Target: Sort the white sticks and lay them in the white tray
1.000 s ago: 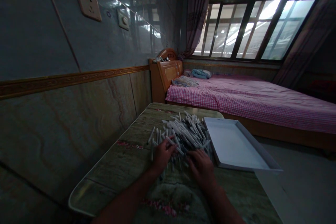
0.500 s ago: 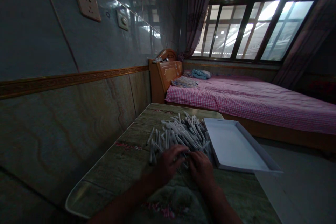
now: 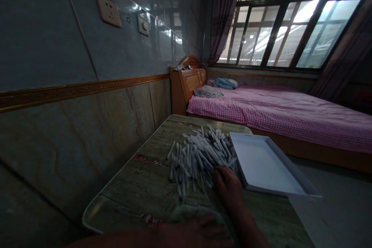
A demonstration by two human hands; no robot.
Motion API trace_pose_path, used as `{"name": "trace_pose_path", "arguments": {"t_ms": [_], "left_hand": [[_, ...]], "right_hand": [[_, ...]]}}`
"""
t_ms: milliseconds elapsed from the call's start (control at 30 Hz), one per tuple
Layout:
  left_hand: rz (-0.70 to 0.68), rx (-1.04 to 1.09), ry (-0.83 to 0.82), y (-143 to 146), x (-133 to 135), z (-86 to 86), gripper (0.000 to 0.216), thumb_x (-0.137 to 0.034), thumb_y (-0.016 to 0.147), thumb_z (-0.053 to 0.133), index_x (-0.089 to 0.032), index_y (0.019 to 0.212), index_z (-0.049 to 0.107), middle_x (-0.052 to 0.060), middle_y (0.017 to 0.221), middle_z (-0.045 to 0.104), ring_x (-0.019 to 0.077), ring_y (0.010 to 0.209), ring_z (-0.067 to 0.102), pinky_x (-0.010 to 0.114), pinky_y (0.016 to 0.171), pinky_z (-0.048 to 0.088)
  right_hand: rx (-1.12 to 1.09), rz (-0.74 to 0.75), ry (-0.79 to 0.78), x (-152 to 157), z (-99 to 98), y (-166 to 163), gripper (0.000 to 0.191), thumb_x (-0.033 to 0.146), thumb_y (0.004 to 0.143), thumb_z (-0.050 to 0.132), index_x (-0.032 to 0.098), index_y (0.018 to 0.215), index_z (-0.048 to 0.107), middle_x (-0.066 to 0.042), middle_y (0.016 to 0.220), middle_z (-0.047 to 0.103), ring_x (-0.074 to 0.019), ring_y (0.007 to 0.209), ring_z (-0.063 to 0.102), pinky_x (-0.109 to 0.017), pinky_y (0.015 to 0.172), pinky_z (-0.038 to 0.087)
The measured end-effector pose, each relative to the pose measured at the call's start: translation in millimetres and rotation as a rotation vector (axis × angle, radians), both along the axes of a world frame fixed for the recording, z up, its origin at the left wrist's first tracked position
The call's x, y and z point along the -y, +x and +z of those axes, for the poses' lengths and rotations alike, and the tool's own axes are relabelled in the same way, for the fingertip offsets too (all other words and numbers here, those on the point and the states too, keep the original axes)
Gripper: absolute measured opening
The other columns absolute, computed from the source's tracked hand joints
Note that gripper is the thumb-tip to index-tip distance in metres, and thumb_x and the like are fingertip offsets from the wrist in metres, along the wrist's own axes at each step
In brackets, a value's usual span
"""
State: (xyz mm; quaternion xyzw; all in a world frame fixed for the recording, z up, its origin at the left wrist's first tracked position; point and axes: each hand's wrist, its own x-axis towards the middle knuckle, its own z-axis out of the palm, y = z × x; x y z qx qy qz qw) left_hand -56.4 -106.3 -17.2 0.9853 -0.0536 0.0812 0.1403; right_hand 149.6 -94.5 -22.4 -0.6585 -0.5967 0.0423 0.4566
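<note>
A loose heap of slim, whitish pen-like sticks [image 3: 203,155] lies on the table, pointing several ways, some with darker ends. At the heap's near right edge is my right hand [image 3: 228,186], its fingers curled inward. What those fingers hold, if anything, is hidden. My left hand [image 3: 200,232] is low at the bottom of the view, over the near part of the table, dark and blurred. Its fingers look stretched out, with nothing visible in them. Right of the heap lies a shallow white box tray [image 3: 267,162], reaching past the table's right edge.
The wood-patterned table [image 3: 124,197] stands by a tiled wall [image 3: 116,120] on the left. Beyond it is a bed [image 3: 261,104] with a pink checked sheet and a wooden headboard [image 3: 188,85]. Bare floor [image 3: 343,201] shows at the right.
My left hand has drawn back from the heap toward me and opened out. My right hand stays at the heap's near edge. The view has shifted slightly left.
</note>
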Motion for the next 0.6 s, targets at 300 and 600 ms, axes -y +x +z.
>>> {"name": "trace_pose_path", "arguments": {"t_ms": [300, 600], "left_hand": [[0.613, 0.350, 0.129, -5, -77, 24.1, 0.040, -0.025, 0.092, 0.052, -0.026, 0.132, 0.057, 0.009, 0.144, 0.056, 0.0308, 0.141, 0.037, 0.059, 0.114, 0.027], [0.969, 0.371, 0.159, -39, -107, 8.8, 0.035, -0.001, 0.079, 0.054, -0.027, 0.092, 0.074, 0.006, 0.126, 0.067, 0.0311, 0.135, 0.043, 0.061, 0.112, 0.025]], "right_hand": [[0.024, 0.060, 0.102, 5, 1.9, -1, 0.026, 0.032, 0.094, 0.047, 0.022, 0.095, 0.071, -0.006, 0.090, 0.071, -0.0211, 0.086, 0.065, -0.033, 0.079, 0.049], [0.445, 0.459, -0.025, 20, 23.5, -50, 0.011, 0.022, 0.083, 0.067, 0.029, 0.091, 0.070, 0.000, 0.103, 0.067, -0.0216, 0.098, 0.056, -0.036, 0.084, 0.043]]}}
